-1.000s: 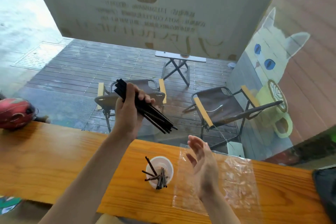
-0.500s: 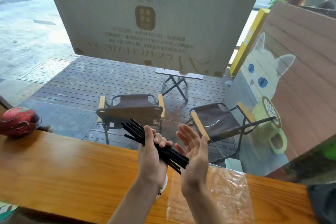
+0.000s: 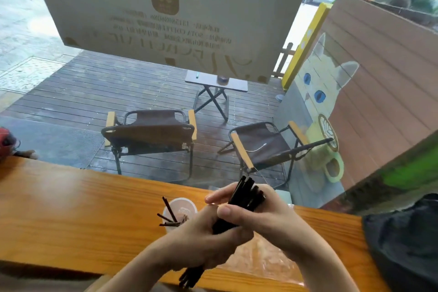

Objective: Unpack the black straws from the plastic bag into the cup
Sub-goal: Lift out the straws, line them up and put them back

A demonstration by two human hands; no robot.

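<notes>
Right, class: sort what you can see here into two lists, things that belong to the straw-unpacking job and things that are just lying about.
Belongs to the job:
- bundle of black straws, gripped by the left hand and right hand
- cup, a few straws already in it
- plastic bag, flat on the counter

Just lying about:
- dark bag
- red object
- folding chairs outside
- small table outside

Two bare forearms rise from the bottom edge of the frame. The left hand [image 3: 203, 237] and right hand [image 3: 267, 218] show no gloves, and no sleeves reach the wrists.
</notes>
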